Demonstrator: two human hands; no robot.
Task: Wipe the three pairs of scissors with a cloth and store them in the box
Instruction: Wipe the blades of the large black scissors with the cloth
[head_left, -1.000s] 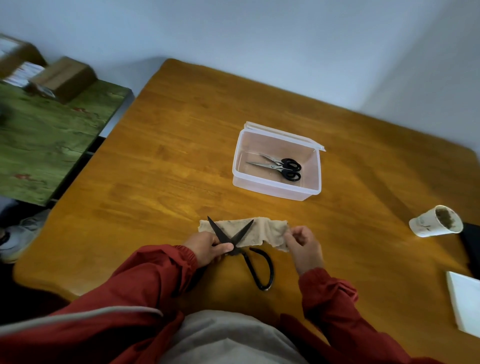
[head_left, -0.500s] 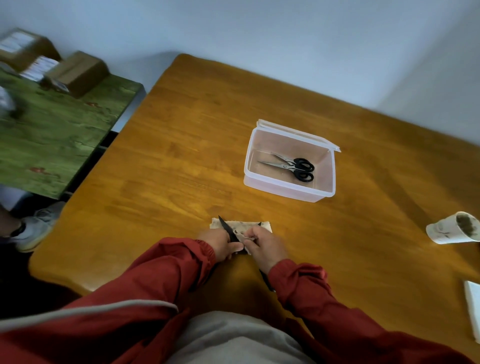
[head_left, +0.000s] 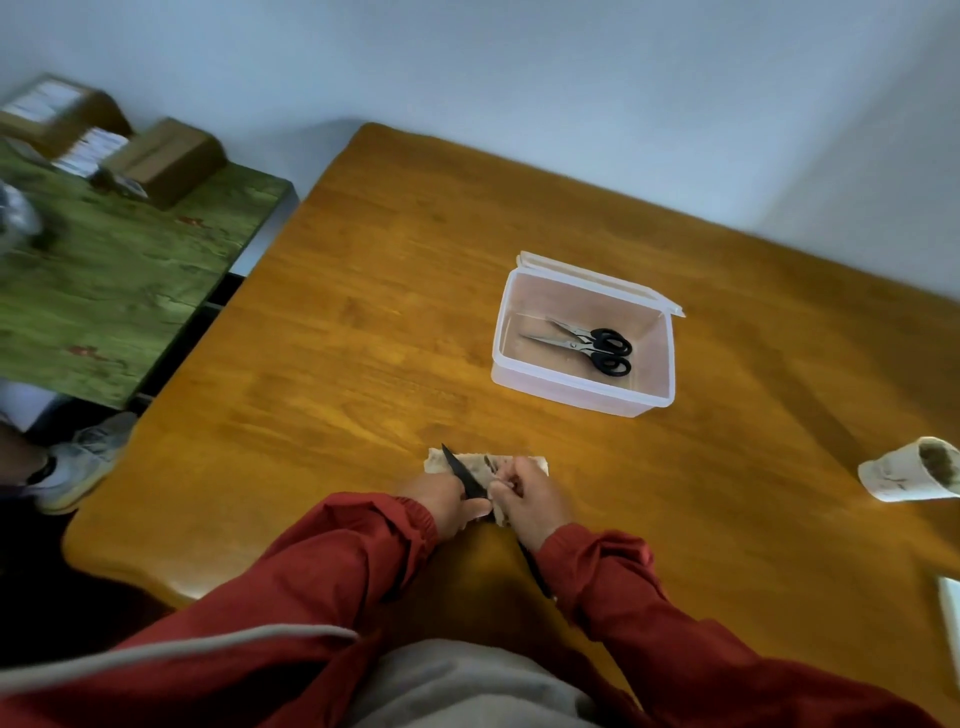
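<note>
Orange-brown wooden desk carries the all-black metal scissors at its near edge, on a stained beige cloth. Steel-bladed, black-handled scissors lie in the clear plastic box farther right, one pair or two I cannot tell. The black pair looks stiff, weighty and sharp-tipped, so it is best held at the pivot, with the limp cloth taking the blade. The left hand curls round it there, and the right hand, knuckles up, pinches a fold of cloth just beside.

scissors in box, cup right of box
</note>
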